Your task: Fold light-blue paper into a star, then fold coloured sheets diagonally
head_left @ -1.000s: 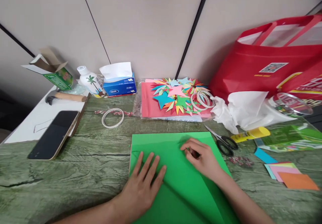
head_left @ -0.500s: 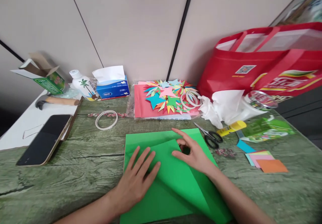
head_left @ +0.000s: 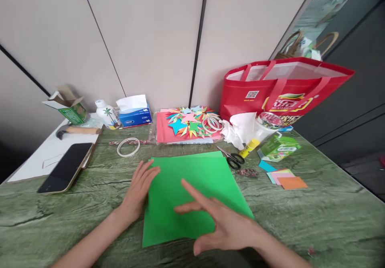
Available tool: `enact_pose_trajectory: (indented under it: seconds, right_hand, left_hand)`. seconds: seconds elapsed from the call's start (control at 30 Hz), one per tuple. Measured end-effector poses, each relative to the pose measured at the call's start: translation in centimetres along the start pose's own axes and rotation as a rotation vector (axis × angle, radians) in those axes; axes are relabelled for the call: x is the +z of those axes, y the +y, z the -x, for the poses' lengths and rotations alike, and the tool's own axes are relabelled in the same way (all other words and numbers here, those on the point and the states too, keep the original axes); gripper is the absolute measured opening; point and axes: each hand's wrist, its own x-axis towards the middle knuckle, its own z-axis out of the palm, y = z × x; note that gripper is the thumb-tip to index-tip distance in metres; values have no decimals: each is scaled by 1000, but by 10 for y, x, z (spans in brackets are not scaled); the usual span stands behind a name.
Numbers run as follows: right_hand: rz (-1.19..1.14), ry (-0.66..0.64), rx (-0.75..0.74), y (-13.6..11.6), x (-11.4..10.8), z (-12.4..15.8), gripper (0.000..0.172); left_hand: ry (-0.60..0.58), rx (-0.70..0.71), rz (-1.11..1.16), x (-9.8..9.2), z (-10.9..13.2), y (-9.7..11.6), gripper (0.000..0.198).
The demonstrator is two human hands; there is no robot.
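Green paper sheets (head_left: 192,171) lie flat and slightly offset on the wood-patterned table (head_left: 105,204). Beside their left edge rests my left hand (head_left: 138,189), its fingers extended and the fingertips touching the upper left corner. Over the lower right part of the paper is my right hand (head_left: 219,224), fingers spread, holding nothing. Black-handled scissors (head_left: 234,160) lie just beyond the paper's upper right corner, with a yellow glue stick (head_left: 249,148) next to them.
Farther back are a pack with folded paper stars (head_left: 189,125), tape rings (head_left: 212,124), a tissue box (head_left: 135,116) and a red bag (head_left: 249,95). A phone (head_left: 66,167) and hammer (head_left: 81,130) lie left, small coloured papers (head_left: 291,182) right, a tape roll (head_left: 128,147) behind my left hand.
The lifted green sheet now lies flat. My left hand has moved left to the paper's edge, and my right hand has let go and come down nearer. The view has shifted right.
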Motion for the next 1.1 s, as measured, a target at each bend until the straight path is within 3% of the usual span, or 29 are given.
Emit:
enact_pose_trajectory:
  seconds: [0.1, 0.17, 0.27, 0.37, 0.47, 0.57, 0.77, 0.9, 1.0, 1.07, 1.1]
  right_hand:
    - [194, 34, 22, 8, 6, 13, 47]
    - [312, 84, 49, 17, 8, 17, 30]
    - [416, 121, 62, 30, 10, 16, 25]
    - [432, 184, 8, 42, 5, 8, 22]
    - [433, 372, -62, 45, -9, -8, 22]
    - [422, 507, -169, 33, -29, -26, 13]
    - [278, 368, -311, -14, -55, -49, 15]
    - [174, 338, -280, -17, -56, -53, 17]
    - [46, 645, -247, -6, -56, -54, 18]
    - [-35, 958, -193, 3, -56, -54, 22]
    - [-69, 1099, -159, 7, -56, -53, 24]
  left_hand:
    - [98, -8, 33, -1, 15, -9, 27]
    - [139, -53, 16, -2, 20, -11, 26]
    - [168, -141, 86, -5, 21, -9, 25]
    - [221, -211, 313, -12, 13, 0, 20]
    - [301, -327, 596, -25, -2, 11, 18]
    - [322, -461, 821, -39, -20, 19, 18]
    - [200, -451, 1107, -58, -45, 27, 22]
    - [204, -546, 1274, -56, -48, 23, 10]
    - [244, -843, 1369, -47, -38, 8, 26]
    - [126, -1055, 1403, -39, -28, -3, 21]
    - [87, -1065, 1423, -36, -24, -7, 25]
